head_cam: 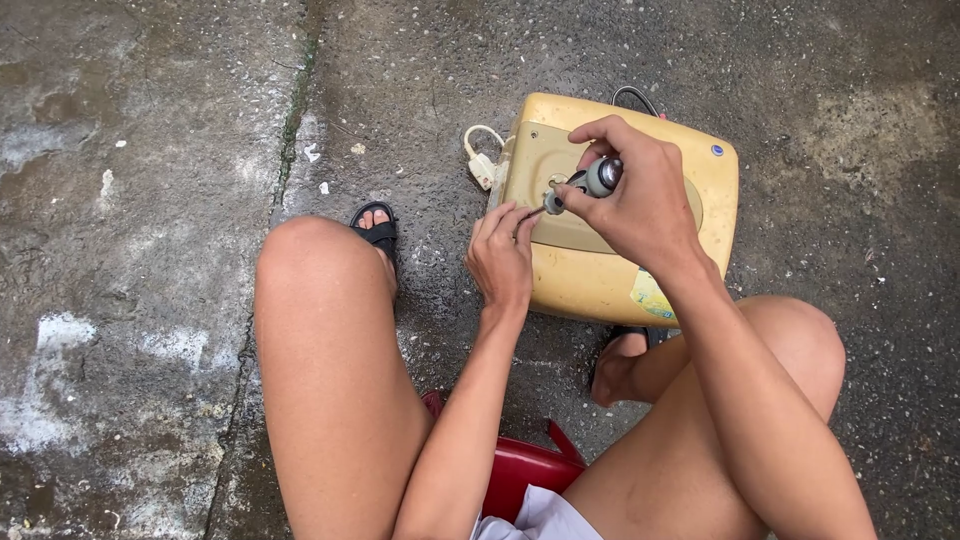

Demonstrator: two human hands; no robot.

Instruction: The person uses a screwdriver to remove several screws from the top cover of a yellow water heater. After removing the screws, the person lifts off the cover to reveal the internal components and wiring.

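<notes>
A: Start at the left of the frame. What's there?

B: Wet, stained concrete ground, with a mossy crack running down from the top. Next comes the person's bare left knee, and just past it a foot in a black sandal.

A: And the left hand?

B: The left hand sits near the middle of the frame, against the near left edge of a yellowed plastic appliance casing. Its fingers are drawn together, tips pinching at the fore end of a screwdriver. Whether they grip the tip itself or a small screw there, I cannot tell.

A: Anything beside the casing?

B: A cream plug on a short cord lies on the ground at its upper left corner, and a dark cable loops out behind its top edge.

A: The right hand?

B: The right hand hovers over the casing's recessed panel, right of centre. Its fingers are curled closed around the screwdriver's grey handle, thumb underneath, the shaft pointing down-left toward the left fingertips. The casing lies flat on the ground, centre-right in the upper half, between the person's legs.

A: Lower down?

B: A red plastic stool shows at the bottom centre under the person, with pale shorts at the frame's edge. The other foot is tucked below the casing, and the right knee rises at the right.
</notes>
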